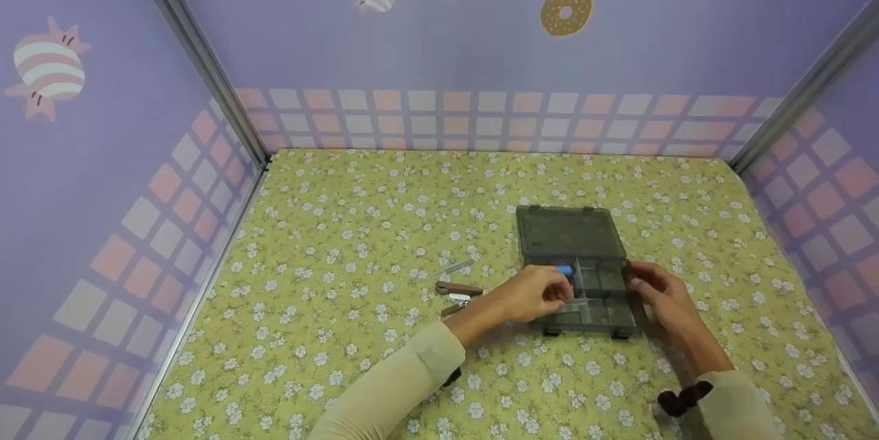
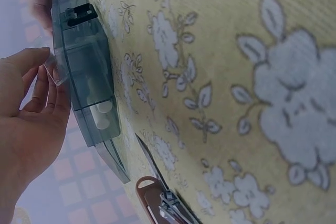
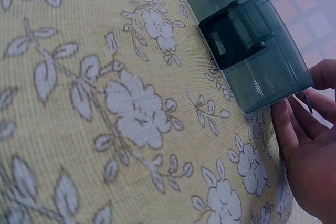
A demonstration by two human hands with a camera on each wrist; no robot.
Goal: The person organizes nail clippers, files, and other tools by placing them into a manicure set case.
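Note:
A smoky grey translucent compartment box (image 1: 610, 313) stands with its lid (image 1: 570, 233) folded back, away from the person. My left hand (image 1: 535, 294) is over the box's left part and pinches a small clear plastic divider (image 2: 56, 72) between thumb and fingers. At the right end of the box, my right hand (image 1: 663, 296) holds the side wall, thumb by the rim and fingers along the outside. Something blue (image 1: 564, 269) shows in the left compartment beside the left fingers. White rounded ends (image 2: 100, 119) show through the box wall in the left wrist view.
Left of the box lie a thin metal file-like piece (image 1: 459, 266), a brown-handled tool (image 1: 459, 287) and a nail clipper (image 1: 457, 300), close under the left forearm. A yellow floral cloth (image 1: 329, 241) covers the table. Purple panels (image 1: 467, 28) enclose the back and sides.

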